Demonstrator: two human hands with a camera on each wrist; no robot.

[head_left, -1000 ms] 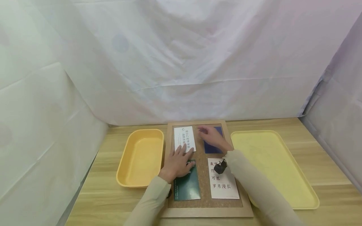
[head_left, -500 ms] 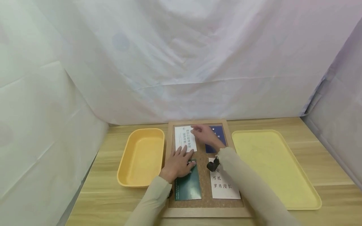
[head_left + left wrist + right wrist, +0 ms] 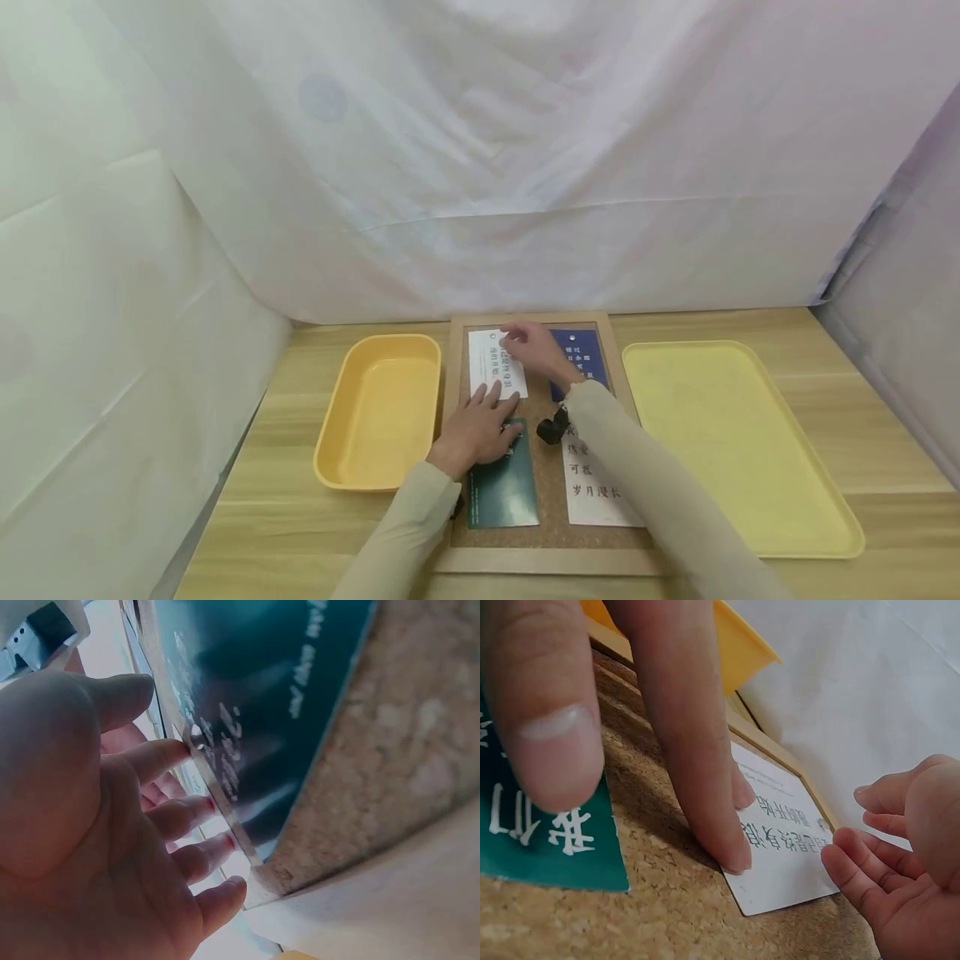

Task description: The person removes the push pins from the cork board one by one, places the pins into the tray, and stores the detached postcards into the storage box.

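A framed cork board [image 3: 551,508] lies on the table with several printed cards. My left hand [image 3: 474,427] rests with spread fingers; its fingertips touch the lower part of the upper-left white card [image 3: 484,367], and its thumb lies over the top of the green card [image 3: 504,496]. My right hand [image 3: 534,348] hovers at the white card's upper right corner, fingers loosely bent. Nothing shows between its fingers [image 3: 847,862] and thumb in the right wrist view. A small round pin [image 3: 492,337] sits at the white card's top. Right of it lies a blue card [image 3: 588,350], partly hidden by my right hand.
An orange bin [image 3: 322,475] stands left of the board. On the right lies a flat yellow tray [image 3: 735,450]. Another white card [image 3: 596,496] sits at the board's lower right, partly under my right forearm. White cloth [image 3: 480,267] hangs behind the table.
My right hand has moved left from over the blue card to the white card's corner, uncovering more of the blue card. My left hand has stayed in place on the cards.
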